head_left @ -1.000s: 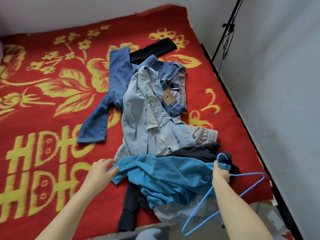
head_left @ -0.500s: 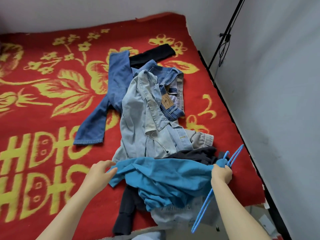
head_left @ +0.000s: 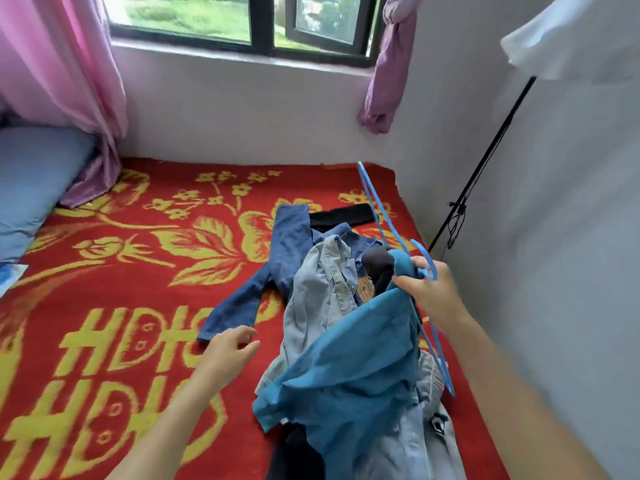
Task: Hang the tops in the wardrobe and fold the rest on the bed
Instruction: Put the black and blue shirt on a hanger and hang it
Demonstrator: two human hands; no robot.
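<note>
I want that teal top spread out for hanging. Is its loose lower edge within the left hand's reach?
Probably yes. The left hand is open just beside the teal top, with only bare blanket between; the right hand holds the top up with the hanger.

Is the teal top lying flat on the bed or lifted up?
Lifted. The right hand grips one end of the teal top plus the blue hanger; the rest droops crumpled.

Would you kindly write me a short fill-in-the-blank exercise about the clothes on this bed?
The right hand grips a teal fabric top and a thin blue wire ____.
The left hand, fingers relaxed, holds ____.
The dark blue denim jeans lie on a ____ blanket with yellow flowers.
Missing words: hanger; nothing; red.
</note>
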